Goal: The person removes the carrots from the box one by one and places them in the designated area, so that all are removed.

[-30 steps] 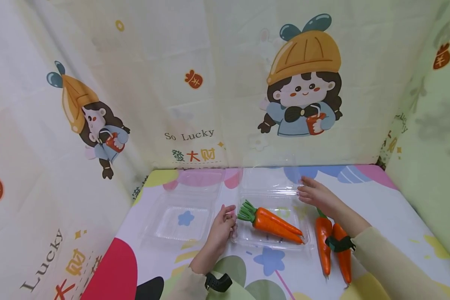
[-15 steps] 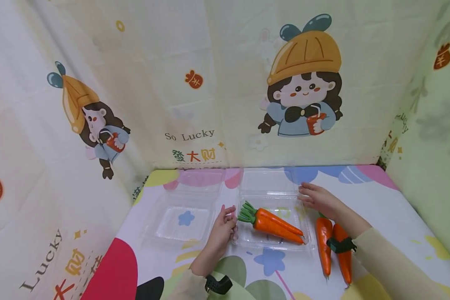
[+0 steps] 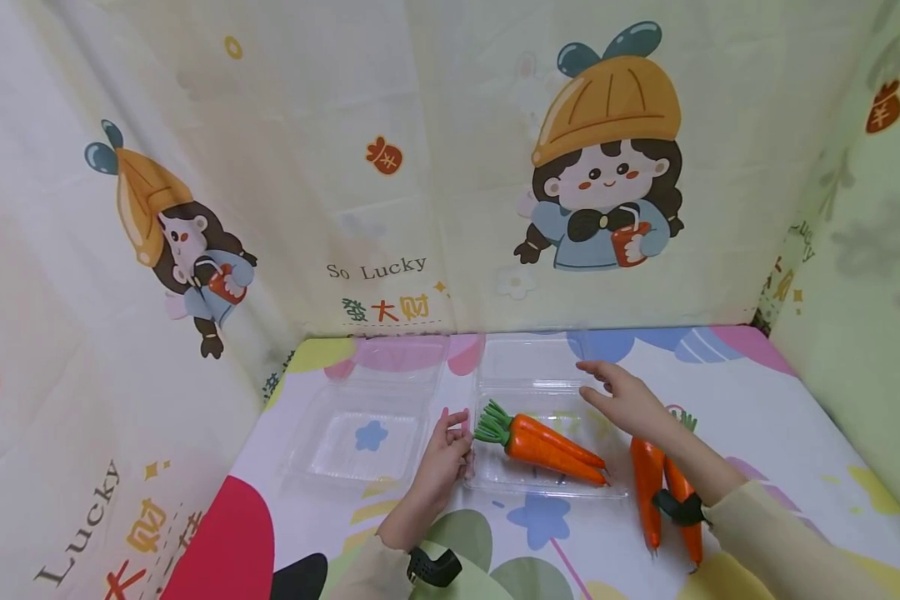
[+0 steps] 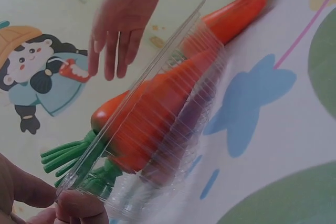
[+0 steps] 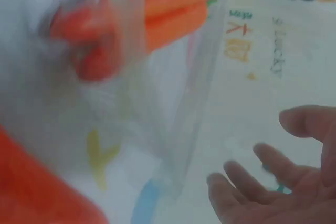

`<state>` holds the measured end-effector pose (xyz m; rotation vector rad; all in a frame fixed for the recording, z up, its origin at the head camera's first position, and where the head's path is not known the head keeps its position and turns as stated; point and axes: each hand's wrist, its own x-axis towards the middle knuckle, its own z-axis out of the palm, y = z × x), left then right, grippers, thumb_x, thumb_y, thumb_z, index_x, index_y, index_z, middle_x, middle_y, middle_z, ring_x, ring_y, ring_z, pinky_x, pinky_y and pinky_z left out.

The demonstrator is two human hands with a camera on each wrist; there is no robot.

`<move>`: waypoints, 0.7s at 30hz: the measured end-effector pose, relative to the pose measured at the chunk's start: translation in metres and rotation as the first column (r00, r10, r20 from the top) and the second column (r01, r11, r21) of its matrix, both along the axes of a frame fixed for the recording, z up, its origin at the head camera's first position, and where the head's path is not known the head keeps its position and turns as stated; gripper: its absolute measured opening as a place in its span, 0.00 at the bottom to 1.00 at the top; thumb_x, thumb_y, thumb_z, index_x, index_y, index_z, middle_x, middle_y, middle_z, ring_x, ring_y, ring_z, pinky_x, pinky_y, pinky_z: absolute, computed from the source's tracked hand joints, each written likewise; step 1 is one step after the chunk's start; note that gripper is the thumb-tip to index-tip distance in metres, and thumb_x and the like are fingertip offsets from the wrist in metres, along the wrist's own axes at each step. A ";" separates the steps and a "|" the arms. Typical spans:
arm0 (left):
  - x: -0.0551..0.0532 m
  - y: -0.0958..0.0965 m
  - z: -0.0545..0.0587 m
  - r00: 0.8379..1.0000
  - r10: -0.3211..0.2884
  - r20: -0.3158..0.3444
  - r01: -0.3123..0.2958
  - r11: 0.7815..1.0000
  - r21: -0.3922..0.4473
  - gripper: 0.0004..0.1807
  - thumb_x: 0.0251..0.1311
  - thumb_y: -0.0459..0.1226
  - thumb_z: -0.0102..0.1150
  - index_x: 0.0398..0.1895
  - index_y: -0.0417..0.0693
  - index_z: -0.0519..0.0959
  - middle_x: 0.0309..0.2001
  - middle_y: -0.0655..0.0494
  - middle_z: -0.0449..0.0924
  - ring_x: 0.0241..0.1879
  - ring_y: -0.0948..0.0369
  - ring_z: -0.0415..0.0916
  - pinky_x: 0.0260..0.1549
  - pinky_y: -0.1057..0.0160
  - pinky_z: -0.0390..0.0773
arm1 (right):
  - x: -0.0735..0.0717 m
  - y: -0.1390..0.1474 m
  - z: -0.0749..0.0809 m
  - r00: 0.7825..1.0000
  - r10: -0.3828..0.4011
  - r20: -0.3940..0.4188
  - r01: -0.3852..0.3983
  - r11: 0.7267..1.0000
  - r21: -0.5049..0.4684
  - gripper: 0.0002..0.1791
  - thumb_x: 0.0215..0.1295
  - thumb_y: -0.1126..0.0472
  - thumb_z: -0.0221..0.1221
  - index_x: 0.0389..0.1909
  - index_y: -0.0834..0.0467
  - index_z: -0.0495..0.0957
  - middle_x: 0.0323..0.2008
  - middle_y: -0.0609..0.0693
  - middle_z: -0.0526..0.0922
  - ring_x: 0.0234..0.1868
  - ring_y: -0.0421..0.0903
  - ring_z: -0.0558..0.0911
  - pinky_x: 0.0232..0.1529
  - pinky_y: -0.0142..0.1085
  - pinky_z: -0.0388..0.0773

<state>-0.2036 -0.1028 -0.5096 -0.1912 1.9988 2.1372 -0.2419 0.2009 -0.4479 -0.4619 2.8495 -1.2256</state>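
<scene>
A clear plastic clamshell box (image 3: 498,482) lies on the table with its lid (image 3: 528,362) folded back. Two orange carrots (image 3: 551,447) with green tops lie in its base. At the box's left side, my left hand (image 3: 441,467) pinches the rim between thumb and fingers, as the left wrist view shows the box rim (image 4: 149,85) between them. My right hand (image 3: 630,406) hovers near the lid's right edge, its fingers spread and holding nothing. The right wrist view also shows that hand (image 5: 289,177) apart from the box.
Two more carrots (image 3: 647,487) lie right of the box, partly hidden under the right forearm. Another opened clear clamshell box (image 3: 322,467) sits on the left. A printed cloth wall (image 3: 480,200) stands behind the table.
My right hand has moved a little left, towards the lid, with its thumb and fingers spread wider. The green tops of the carrots on the right show more. My left hand stays at the rim.
</scene>
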 end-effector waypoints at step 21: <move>0.001 -0.004 -0.001 0.999 -0.030 0.018 0.029 0.998 0.055 0.22 0.75 0.31 0.49 0.70 0.37 0.66 0.39 0.56 0.69 0.28 0.63 0.66 0.20 0.72 0.64 | 0.041 -0.048 -0.020 0.970 0.194 0.144 -0.211 0.972 0.108 0.22 0.63 0.57 0.69 0.56 0.61 0.81 0.47 0.54 0.85 0.46 0.51 0.82 0.52 0.51 0.84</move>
